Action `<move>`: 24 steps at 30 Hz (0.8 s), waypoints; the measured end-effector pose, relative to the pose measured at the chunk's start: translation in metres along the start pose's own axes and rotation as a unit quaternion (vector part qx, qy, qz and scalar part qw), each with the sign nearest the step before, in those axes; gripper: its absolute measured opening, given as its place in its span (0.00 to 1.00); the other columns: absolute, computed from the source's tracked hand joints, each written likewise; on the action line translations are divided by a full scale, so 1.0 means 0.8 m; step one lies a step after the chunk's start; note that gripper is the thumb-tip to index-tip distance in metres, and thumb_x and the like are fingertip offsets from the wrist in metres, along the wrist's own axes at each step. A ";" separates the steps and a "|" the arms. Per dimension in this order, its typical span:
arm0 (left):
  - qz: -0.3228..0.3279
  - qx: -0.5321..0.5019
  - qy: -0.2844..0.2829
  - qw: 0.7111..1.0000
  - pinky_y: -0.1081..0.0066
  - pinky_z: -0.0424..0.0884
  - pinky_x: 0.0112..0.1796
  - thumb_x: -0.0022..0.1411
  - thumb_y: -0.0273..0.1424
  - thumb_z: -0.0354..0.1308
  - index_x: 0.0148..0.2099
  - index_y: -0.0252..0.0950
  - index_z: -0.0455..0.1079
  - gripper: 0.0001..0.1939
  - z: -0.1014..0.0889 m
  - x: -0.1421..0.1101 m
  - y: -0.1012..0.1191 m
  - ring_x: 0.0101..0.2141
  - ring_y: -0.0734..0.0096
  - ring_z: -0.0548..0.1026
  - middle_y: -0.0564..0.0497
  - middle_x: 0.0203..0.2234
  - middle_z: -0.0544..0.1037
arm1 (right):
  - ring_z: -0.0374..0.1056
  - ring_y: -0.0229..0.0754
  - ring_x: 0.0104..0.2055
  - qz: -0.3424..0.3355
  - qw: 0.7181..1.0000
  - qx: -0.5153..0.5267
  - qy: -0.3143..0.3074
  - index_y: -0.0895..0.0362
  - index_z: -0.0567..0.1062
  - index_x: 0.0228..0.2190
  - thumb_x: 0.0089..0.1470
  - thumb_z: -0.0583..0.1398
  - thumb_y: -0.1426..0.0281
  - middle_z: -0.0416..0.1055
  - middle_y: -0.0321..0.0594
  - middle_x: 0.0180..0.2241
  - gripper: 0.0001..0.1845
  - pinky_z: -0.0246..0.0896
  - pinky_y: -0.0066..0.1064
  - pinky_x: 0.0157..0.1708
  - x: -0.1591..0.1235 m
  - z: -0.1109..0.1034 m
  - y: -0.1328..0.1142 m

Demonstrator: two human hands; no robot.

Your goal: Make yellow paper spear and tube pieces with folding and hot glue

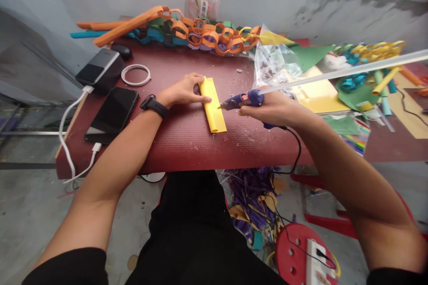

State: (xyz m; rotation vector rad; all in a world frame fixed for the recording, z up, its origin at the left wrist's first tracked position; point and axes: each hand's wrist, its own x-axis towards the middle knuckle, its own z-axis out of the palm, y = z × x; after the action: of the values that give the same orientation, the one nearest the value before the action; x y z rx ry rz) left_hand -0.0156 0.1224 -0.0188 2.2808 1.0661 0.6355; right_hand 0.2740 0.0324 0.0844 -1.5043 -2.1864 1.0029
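Black clothing [194,236] fronts yellow paper [214,111]. Left hand [185,90] clasps it, likely for steadiness; right hand [272,109] encircles glue gun [245,99] alongside.

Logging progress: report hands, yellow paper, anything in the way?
Left hand holding down part-rolled yellow paper. Right hand gripping glue gun, nozzle at paper's edge, contact unclear. Pale scraps nearby; nothing blocking the nozzle.
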 end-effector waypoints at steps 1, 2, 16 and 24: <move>-0.001 -0.001 0.001 1.000 0.50 0.74 0.63 0.58 0.55 0.73 0.48 0.38 0.79 0.28 0.000 0.000 0.000 0.57 0.47 0.77 0.39 0.56 0.81 | 0.56 0.35 0.23 -0.005 1.000 -0.001 0.012 0.52 0.76 0.22 0.51 0.71 0.74 0.61 0.30 0.18 0.12 0.50 0.33 0.21 0.000 -0.001 0.001; -0.003 -0.002 0.002 1.000 0.50 0.73 0.64 0.58 0.55 0.73 0.49 0.38 0.80 0.29 0.000 0.000 -0.001 0.58 0.47 0.77 0.39 0.56 0.81 | 0.56 0.35 0.23 -0.013 1.000 -0.001 0.022 0.52 0.74 0.21 0.52 0.71 0.74 0.60 0.30 0.18 0.15 0.49 0.33 0.21 0.001 -0.002 0.002; -0.014 0.004 0.001 1.000 0.48 0.72 0.66 0.58 0.52 0.73 0.50 0.38 0.80 0.27 0.001 0.001 0.001 0.60 0.44 0.77 0.40 0.53 0.82 | 0.59 0.37 0.26 -0.025 0.989 -0.023 0.142 0.52 0.69 0.22 0.55 0.66 0.73 0.63 0.33 0.21 0.15 0.51 0.36 0.26 0.053 0.027 0.026; -0.019 0.006 -0.002 1.000 0.50 0.72 0.65 0.59 0.52 0.72 0.52 0.35 0.80 0.29 0.000 -0.002 0.010 0.60 0.45 0.77 0.38 0.56 0.81 | 0.55 0.38 0.29 0.002 0.995 -0.034 0.096 0.52 0.65 0.23 0.57 0.65 0.69 0.58 0.32 0.22 0.16 0.51 0.36 0.29 0.053 0.027 0.017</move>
State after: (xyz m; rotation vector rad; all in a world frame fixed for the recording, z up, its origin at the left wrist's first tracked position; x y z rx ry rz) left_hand -0.0123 0.1171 -0.0141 2.2653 1.1121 0.6105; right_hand 0.2530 0.0656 0.0539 -1.5654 -2.1015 0.7579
